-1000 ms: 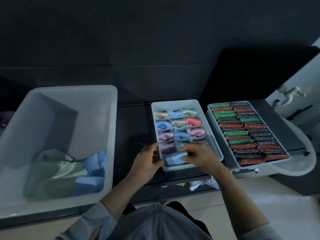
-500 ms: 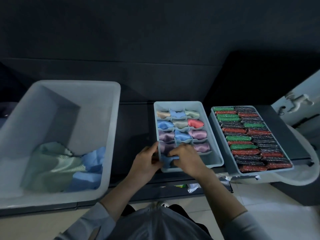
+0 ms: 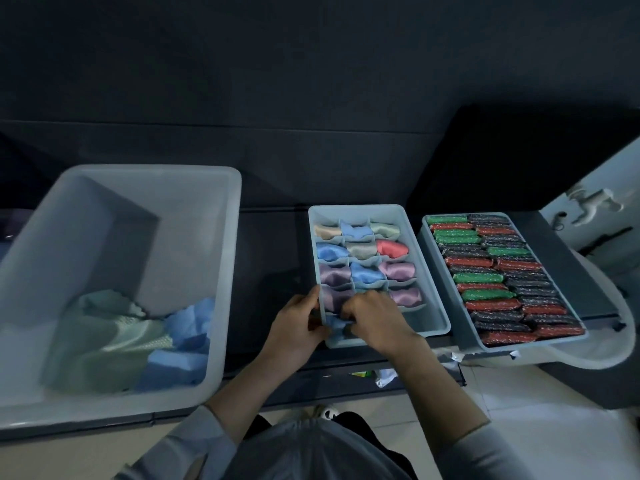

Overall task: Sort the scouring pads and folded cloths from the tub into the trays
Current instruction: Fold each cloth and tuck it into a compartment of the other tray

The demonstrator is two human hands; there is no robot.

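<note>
Blue folded cloth is being pinched by left hand and right hand at divided tray's 7 o'clock compartment.

A folded blue cloth is seated in the near-left compartment of the divided tray, while green and blue cloths are left in the tub and the pad tray is filled.

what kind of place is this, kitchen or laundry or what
Probably a utility or wash area in a home, though it's dim. A white wall tap sits above a pale basin at right, the floor is light and tiled, and the sorting trays rest on a dark counter.
</note>
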